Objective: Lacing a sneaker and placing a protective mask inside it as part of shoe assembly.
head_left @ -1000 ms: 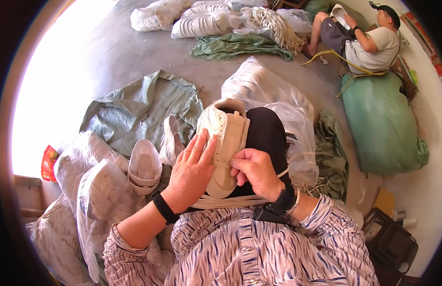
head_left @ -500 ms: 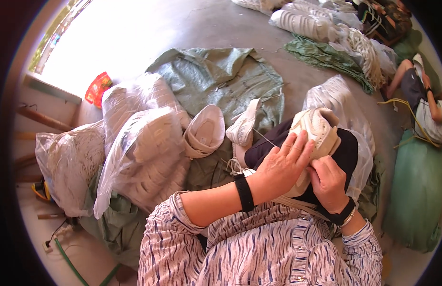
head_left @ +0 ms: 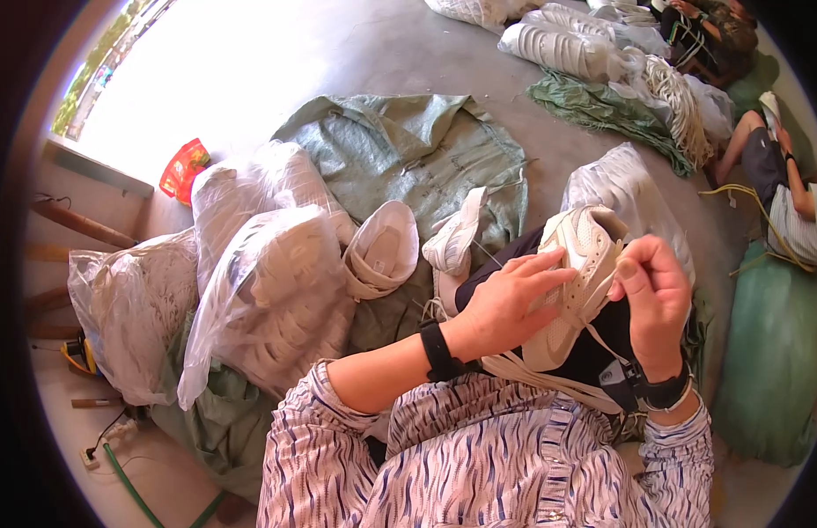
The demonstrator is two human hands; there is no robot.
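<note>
A cream sneaker (head_left: 550, 336) rests on my lap over dark trousers. My left hand (head_left: 505, 302) lies against its left side, fingers stretched out and pressing lightly on the upper; its thumb is hidden. Just right of the shoe's opening, my right hand (head_left: 652, 295) is raised with thumb and forefinger pinching a pale shoelace (head_left: 604, 293) that runs from the eyelets. A bundle of loose cream laces (head_left: 549, 378) lies across my lap below the shoe. Beyond my left hand, another white sneaker (head_left: 454, 239) stands with its tongue up.
A white shoe (head_left: 382, 251) sits left beside plastic bags of shoes (head_left: 281, 282). Green woven sheeting (head_left: 408, 154) covers floor ahead. More bagged shoes (head_left: 563, 48) lie at the back. A seated person (head_left: 791, 194) is far right, behind a green sack (head_left: 765, 352).
My right hand has moved up and away from the shoe, drawing the lace to the right. My left hand has slid slightly down and left, exposing more of the upper.
</note>
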